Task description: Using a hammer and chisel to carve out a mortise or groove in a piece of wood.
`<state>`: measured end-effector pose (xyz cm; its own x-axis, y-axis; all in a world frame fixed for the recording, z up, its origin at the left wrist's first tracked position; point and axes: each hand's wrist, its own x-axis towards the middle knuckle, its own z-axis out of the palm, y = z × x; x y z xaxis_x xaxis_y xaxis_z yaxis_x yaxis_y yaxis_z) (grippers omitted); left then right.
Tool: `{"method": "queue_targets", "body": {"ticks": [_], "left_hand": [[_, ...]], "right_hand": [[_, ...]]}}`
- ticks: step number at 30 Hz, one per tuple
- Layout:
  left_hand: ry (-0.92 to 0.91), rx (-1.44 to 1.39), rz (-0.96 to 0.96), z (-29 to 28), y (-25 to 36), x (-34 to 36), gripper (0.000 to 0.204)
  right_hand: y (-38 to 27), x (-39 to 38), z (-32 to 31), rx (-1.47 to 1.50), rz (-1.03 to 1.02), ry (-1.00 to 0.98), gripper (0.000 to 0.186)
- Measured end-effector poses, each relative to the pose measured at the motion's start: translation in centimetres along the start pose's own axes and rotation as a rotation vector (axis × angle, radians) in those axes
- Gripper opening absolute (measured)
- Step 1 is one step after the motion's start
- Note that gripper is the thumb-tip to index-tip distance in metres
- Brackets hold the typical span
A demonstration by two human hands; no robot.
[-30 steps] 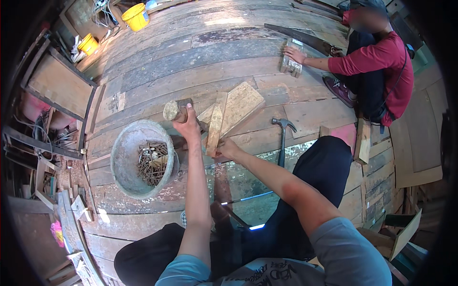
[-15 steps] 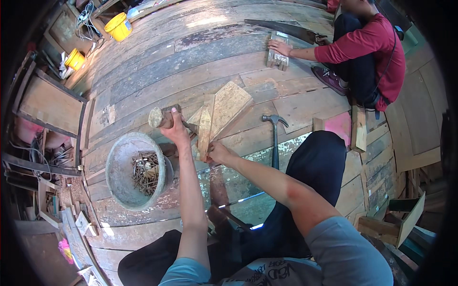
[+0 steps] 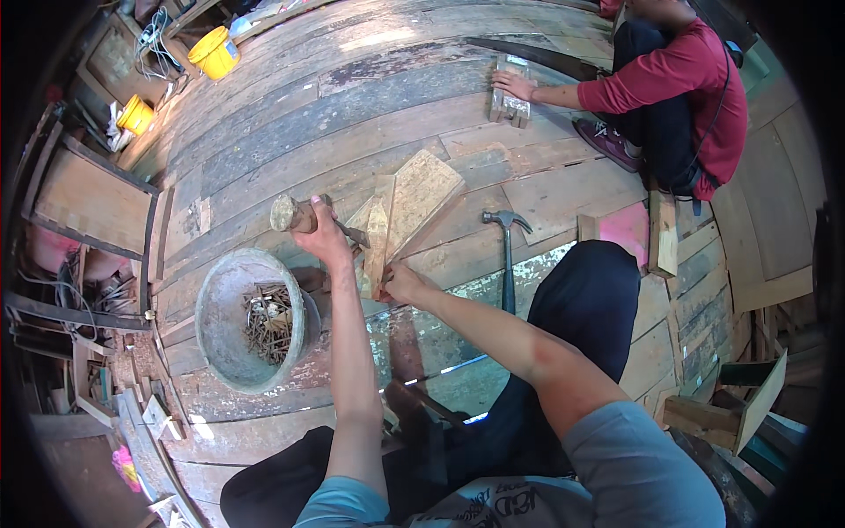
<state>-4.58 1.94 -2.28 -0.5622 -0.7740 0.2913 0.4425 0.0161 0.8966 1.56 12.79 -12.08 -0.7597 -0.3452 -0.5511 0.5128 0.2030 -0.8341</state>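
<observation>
A short round wooden mallet (image 3: 295, 214) is held above the plank floor, head pointing left. A thin pale wood strip (image 3: 378, 238) stands on edge, leaning against a flat board (image 3: 422, 189).

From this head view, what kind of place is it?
Likely a rough carpentry work area on a weathered plank floor: a claw hammer, a metal basin of old nails, and stacked timber offcuts lie around.

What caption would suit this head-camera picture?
Left hand grips a wooden-handled tool; right hand steadies a wooden piece.
</observation>
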Motion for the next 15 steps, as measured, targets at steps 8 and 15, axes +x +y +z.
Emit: {"method": "queue_targets", "body": {"ticks": [8,15], "left_hand": [[0.053,0.094,-0.026,0.4,-0.4,0.7,0.022],[0.055,0.068,-0.031,1.7,-0.1,1.8,0.024]], "right_hand": [[-0.1,-0.2,0.2,0.055,0.002,-0.015,0.028],[-0.1,0.1,0.0,0.049,0.012,-0.005,0.028]]}}
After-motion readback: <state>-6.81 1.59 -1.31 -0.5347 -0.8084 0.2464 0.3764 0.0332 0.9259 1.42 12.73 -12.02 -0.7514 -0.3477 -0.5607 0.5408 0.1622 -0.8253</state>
